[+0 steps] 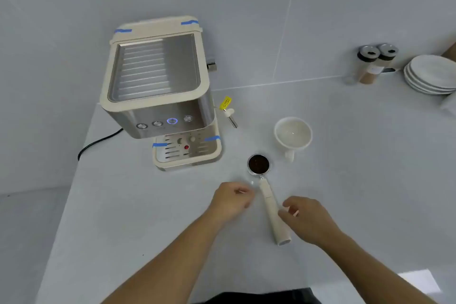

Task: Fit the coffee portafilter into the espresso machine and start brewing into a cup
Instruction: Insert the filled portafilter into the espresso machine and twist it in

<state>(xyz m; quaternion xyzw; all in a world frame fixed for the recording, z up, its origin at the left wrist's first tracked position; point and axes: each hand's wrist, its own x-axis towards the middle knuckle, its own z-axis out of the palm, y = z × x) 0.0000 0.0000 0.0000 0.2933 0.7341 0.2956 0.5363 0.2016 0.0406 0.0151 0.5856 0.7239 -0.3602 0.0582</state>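
Observation:
A cream and steel espresso machine [158,96] stands at the counter's back left, one button lit blue. The portafilter [267,195] lies flat on the counter in front of it, its basket [258,163] full of dark ground coffee, its cream handle pointing toward me. A white cup [293,134] stands right of the machine, empty, handle toward me. My left hand [230,201] hovers just left of the portafilter handle, fingers curled, holding nothing. My right hand [304,217] is at the handle's right side, fingertips close to it or touching it, not wrapped around it.
The steam wand [232,118] with a yellow tag sticks out from the machine's right side. A black power cord [98,143] runs off the left edge. Two spice jars [372,64] and a stack of white plates [431,74] sit at the back right.

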